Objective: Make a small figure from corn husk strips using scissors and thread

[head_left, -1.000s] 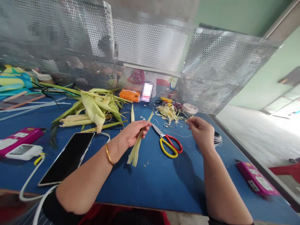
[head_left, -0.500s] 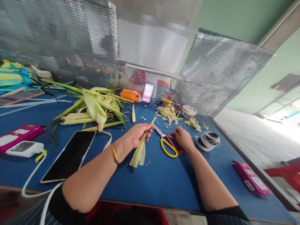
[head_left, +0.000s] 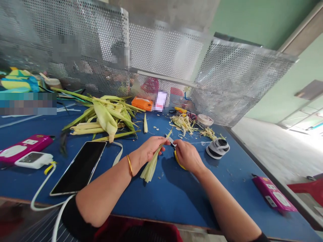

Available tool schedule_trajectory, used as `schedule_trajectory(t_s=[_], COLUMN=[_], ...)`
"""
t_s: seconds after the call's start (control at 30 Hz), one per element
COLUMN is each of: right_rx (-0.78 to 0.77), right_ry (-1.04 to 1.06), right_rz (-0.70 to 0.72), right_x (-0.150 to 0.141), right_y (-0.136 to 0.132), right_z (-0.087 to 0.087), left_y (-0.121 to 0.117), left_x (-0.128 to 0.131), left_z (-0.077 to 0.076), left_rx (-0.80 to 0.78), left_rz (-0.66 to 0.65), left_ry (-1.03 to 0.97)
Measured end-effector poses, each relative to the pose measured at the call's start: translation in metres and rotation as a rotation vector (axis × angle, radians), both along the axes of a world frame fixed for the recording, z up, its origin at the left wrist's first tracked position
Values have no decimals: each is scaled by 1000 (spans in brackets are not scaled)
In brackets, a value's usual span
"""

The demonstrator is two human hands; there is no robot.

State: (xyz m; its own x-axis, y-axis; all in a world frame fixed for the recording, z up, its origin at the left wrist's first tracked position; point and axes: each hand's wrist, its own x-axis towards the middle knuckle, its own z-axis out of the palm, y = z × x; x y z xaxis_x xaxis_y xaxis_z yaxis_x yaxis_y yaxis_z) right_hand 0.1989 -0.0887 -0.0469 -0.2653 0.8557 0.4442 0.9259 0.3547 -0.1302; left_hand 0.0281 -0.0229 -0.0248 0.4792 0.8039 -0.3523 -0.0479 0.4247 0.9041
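My left hand [head_left: 157, 148] is closed around a folded corn husk [head_left: 151, 168], whose wide end hangs down toward me and whose narrow tip points away. Close beside it, my right hand [head_left: 188, 154] has its fingers pinched together. A thin white thread [head_left: 198, 143] runs from that hand to the black-and-white spool [head_left: 217, 148] on the right. Beneath the right hand lie scissors; their yellow handle [head_left: 178, 160] and part of the blade show, and the rest is covered.
A heap of corn husks [head_left: 104, 117] lies to the left, behind a phone [head_left: 79, 168] with a white cable. Shredded scraps [head_left: 184, 123] and a white tape roll [head_left: 205, 120] are at the back, before a perforated metal screen [head_left: 164, 53]. A magenta pack [head_left: 274, 193] sits near the right edge.
My right hand has moved left and nearer to the left hand, drawing thread across the table and now covering the scissors. The spool has shifted slightly left. The left hand keeps its hold on the husk.
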Motion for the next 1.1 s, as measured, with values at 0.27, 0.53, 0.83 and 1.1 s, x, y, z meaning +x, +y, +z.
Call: schedule_trajectory(t_s=[0.27,0.53,0.83,1.1], right_rx=[47,36,-329,-566], right_ry=[-226,-263,-44,189], right_rz=[276,346,-376,-376], right_x=[-28,-33,19,21], right_y=[-29,-54,-32,-21], right_z=[-6,-8,-7,11], left_y=[6,3,20,19], left_x=[3,4,-7,-6], left_z=[-20,-15,-8,-8], left_rx=[-86,-346,-335,-297], left_rz=[-285,-311,-95,-55], left_ry=[-35,-94,-184,-218])
